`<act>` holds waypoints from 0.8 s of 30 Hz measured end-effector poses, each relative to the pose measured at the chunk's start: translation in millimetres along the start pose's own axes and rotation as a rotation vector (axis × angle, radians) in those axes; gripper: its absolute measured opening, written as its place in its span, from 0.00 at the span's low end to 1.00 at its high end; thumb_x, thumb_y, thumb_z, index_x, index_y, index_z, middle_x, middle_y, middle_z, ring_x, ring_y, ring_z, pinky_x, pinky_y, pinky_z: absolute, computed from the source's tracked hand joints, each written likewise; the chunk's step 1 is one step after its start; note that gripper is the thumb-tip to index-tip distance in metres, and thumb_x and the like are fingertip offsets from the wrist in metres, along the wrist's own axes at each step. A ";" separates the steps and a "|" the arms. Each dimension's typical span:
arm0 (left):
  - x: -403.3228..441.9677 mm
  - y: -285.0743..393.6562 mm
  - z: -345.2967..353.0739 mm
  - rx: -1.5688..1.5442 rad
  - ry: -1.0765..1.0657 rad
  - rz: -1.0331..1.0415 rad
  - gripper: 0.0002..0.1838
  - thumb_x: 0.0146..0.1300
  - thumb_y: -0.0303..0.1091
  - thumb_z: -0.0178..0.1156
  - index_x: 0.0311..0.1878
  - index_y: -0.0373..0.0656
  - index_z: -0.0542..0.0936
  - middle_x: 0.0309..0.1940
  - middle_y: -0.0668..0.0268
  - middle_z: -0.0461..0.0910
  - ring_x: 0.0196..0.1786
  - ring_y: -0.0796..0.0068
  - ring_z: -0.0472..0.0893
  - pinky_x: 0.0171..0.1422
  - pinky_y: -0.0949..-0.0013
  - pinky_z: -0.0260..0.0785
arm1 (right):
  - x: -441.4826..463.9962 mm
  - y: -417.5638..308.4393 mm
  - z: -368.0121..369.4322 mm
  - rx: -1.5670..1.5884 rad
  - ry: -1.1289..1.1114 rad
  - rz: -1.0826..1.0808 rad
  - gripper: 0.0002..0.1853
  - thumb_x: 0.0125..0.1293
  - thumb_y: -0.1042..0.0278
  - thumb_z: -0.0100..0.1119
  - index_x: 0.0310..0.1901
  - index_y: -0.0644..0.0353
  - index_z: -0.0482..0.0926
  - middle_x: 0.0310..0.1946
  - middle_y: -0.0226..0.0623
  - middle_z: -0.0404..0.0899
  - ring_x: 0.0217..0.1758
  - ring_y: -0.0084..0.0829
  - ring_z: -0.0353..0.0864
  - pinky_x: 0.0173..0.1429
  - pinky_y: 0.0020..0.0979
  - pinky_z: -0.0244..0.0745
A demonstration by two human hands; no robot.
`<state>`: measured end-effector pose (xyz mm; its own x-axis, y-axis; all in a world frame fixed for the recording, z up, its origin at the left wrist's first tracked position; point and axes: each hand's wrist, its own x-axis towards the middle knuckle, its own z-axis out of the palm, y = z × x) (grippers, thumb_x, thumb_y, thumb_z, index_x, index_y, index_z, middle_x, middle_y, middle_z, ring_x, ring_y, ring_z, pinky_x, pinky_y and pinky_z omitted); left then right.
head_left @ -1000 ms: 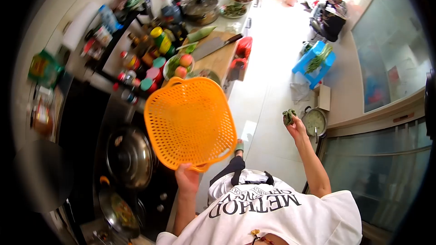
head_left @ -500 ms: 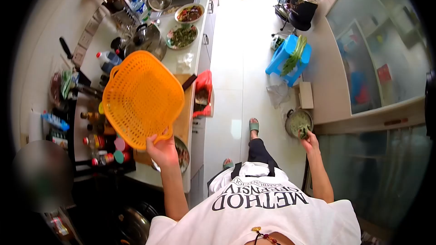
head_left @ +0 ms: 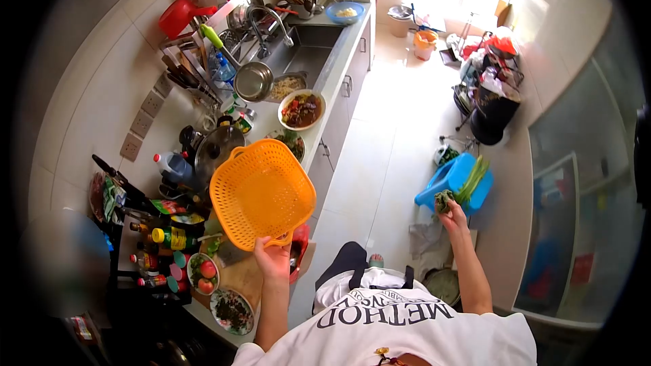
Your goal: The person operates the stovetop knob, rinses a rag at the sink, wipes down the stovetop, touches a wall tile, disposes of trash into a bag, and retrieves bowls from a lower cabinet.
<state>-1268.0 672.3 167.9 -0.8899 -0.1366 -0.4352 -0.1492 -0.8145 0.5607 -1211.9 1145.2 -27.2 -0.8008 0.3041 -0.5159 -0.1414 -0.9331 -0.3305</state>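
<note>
My left hand (head_left: 272,257) is closed on the near rim of an orange plastic basket (head_left: 263,196), which is tilted over the counter with nothing in it. My right hand (head_left: 454,218) grips a crumpled dark green clump (head_left: 444,201); whether it is leaves or cloth I cannot tell. That hand is raised in front of a blue plastic stool (head_left: 441,179) with long green vegetable stalks (head_left: 472,183) lying on it. Below my right forearm, a metal pot (head_left: 442,286) stands on the floor, partly hidden by my arm and shirt.
Along the left counter stand a lidded pan (head_left: 215,152), a bowl of cooked food (head_left: 302,110), a plate of chopped greens (head_left: 232,312), a bowl of tomatoes (head_left: 203,273) and several bottles. A sink (head_left: 315,47) lies further on. A black bag (head_left: 498,105) stands by the right wall.
My right hand has lifted the green clump from the pot and moved forward to near the stool. The basket has shifted to the right in view, still in my left hand. The camera view has tilted up.
</note>
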 end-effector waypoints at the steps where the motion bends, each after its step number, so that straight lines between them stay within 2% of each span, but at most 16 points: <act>1: 15.3 -7.9 1.2 -0.015 -0.038 -0.022 0.24 0.53 0.29 0.51 0.55 0.36 0.68 0.49 0.56 0.74 0.50 0.60 0.77 0.50 0.62 0.76 | 16.8 -4.8 17.2 0.077 -0.056 0.047 0.09 0.65 0.78 0.48 0.46 0.65 0.69 0.43 0.43 0.75 0.46 0.38 0.76 0.51 0.39 0.75; 5: 70.7 -40.2 45.1 0.011 -0.012 -0.040 0.24 0.54 0.28 0.54 0.56 0.36 0.67 0.49 0.56 0.74 0.49 0.61 0.77 0.50 0.62 0.77 | 107.9 -12.6 53.2 0.149 -0.146 0.234 0.09 0.65 0.79 0.46 0.47 0.66 0.70 0.45 0.45 0.75 0.48 0.39 0.76 0.54 0.40 0.74; 6: 89.2 -48.7 57.9 0.021 -0.038 -0.055 0.24 0.54 0.27 0.54 0.57 0.36 0.67 0.50 0.56 0.74 0.49 0.61 0.77 0.50 0.62 0.77 | 128.7 -12.6 67.4 0.082 -0.077 0.226 0.09 0.65 0.78 0.47 0.46 0.66 0.70 0.43 0.44 0.75 0.47 0.38 0.76 0.54 0.40 0.74; 8: 133.0 -64.5 77.8 0.065 -0.086 -0.084 0.25 0.55 0.27 0.54 0.58 0.37 0.66 0.51 0.57 0.74 0.49 0.61 0.78 0.49 0.63 0.77 | 174.6 -15.7 99.4 0.160 -0.007 0.305 0.08 0.68 0.74 0.45 0.45 0.67 0.69 0.39 0.43 0.73 0.42 0.37 0.74 0.48 0.37 0.73; 11: 212.7 -87.4 127.0 0.116 -0.179 -0.102 0.25 0.55 0.24 0.55 0.58 0.38 0.65 0.50 0.58 0.74 0.47 0.60 0.79 0.49 0.62 0.78 | 248.8 -31.9 145.4 0.195 -0.111 0.301 0.07 0.66 0.76 0.47 0.45 0.66 0.71 0.41 0.43 0.76 0.44 0.37 0.77 0.53 0.39 0.74; 14: 295.4 -105.8 200.4 0.208 -0.113 -0.039 0.23 0.59 0.22 0.52 0.59 0.41 0.65 0.52 0.58 0.73 0.46 0.61 0.79 0.48 0.62 0.78 | 317.2 -61.6 194.0 0.164 -0.074 0.289 0.07 0.66 0.76 0.48 0.44 0.65 0.72 0.41 0.44 0.76 0.44 0.38 0.77 0.52 0.40 0.74; 15: 324.4 -109.4 224.7 0.242 -0.104 -0.020 0.22 0.62 0.21 0.50 0.60 0.43 0.64 0.53 0.59 0.73 0.49 0.62 0.78 0.47 0.62 0.78 | 344.6 -74.6 207.6 0.173 -0.035 0.290 0.07 0.66 0.76 0.48 0.44 0.65 0.72 0.41 0.44 0.76 0.45 0.39 0.77 0.52 0.41 0.74; 18: 434.5 -142.5 258.4 0.290 -0.088 0.151 0.28 0.59 0.18 0.49 0.64 0.45 0.59 0.55 0.59 0.70 0.52 0.64 0.76 0.48 0.65 0.77 | 379.4 -93.9 290.3 0.094 -0.100 0.198 0.09 0.66 0.74 0.47 0.45 0.67 0.71 0.43 0.46 0.75 0.46 0.40 0.74 0.51 0.39 0.72; 20: 481.6 -146.2 298.1 0.470 -0.056 0.248 0.33 0.57 0.16 0.46 0.66 0.43 0.52 0.59 0.57 0.65 0.55 0.65 0.74 0.49 0.67 0.76 | 421.3 -101.7 305.6 0.102 -0.143 0.166 0.11 0.65 0.74 0.48 0.48 0.67 0.70 0.46 0.47 0.74 0.49 0.42 0.73 0.54 0.42 0.70; 21: 512.5 -151.7 305.6 0.554 -0.154 0.357 0.36 0.54 0.15 0.43 0.68 0.41 0.46 0.62 0.54 0.60 0.58 0.62 0.71 0.56 0.65 0.71 | 436.3 -101.6 316.9 0.101 -0.141 0.179 0.12 0.65 0.74 0.49 0.49 0.67 0.69 0.47 0.48 0.74 0.49 0.42 0.73 0.54 0.42 0.70; 22: 558.2 -164.6 296.7 0.653 -0.163 0.498 0.39 0.52 0.14 0.44 0.69 0.38 0.44 0.63 0.50 0.58 0.62 0.59 0.66 0.64 0.61 0.63 | 450.6 -98.2 328.8 0.104 -0.146 0.188 0.13 0.64 0.74 0.49 0.50 0.67 0.69 0.47 0.48 0.74 0.50 0.43 0.73 0.55 0.43 0.70; 23: 571.1 -162.2 316.5 0.798 -0.127 0.604 0.40 0.51 0.14 0.44 0.69 0.38 0.43 0.62 0.48 0.57 0.63 0.56 0.65 0.66 0.60 0.60 | 465.6 -93.5 336.8 0.067 -0.132 0.186 0.13 0.63 0.75 0.50 0.50 0.67 0.69 0.48 0.49 0.73 0.51 0.44 0.72 0.55 0.43 0.69; 24: 583.5 -160.3 338.8 0.941 -0.090 0.710 0.41 0.50 0.14 0.44 0.69 0.37 0.42 0.62 0.47 0.57 0.64 0.54 0.63 0.68 0.59 0.57 | 480.0 -89.9 351.2 0.054 -0.117 0.273 0.14 0.60 0.79 0.50 0.49 0.64 0.70 0.46 0.45 0.74 0.49 0.42 0.74 0.56 0.45 0.71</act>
<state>-1909.3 914.2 62.7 -0.9231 -0.3202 0.2128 0.1656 0.1683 0.9717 -1788.0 1307.7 32.4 -0.8746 0.0191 -0.4844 0.0606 -0.9871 -0.1483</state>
